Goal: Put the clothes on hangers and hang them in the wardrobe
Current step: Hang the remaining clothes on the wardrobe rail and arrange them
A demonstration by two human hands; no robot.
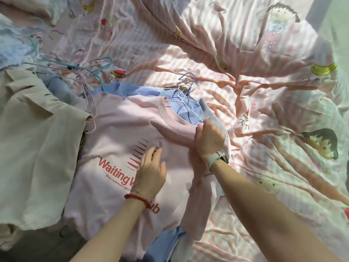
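Pink sweatshirt (pixel 117 140) lies face-up mid-bed, collar toward 1 o'clock. Left hand (pixel 151 173) rests flat, fingers relaxed, on the print; right hand (pixel 209 137) pinches the collar edge beside a white hanger (pixel 186 108). Best to hold the chest steady while feeding the hanger through the neck.

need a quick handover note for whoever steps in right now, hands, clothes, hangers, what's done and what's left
Left hand: open, flat on the pink tee.
Right hand: grip on the tee's shoulder by the collar.
The tee lies face up on the bed, over a blue shirt. A beige garment is to its left.
A hanger bunch lies at the collar; loose hangers lie upper left.
Done: cannot tell whether the tee is on a hanger.
Left: hanger the clothes and hang them; no wardrobe in view.
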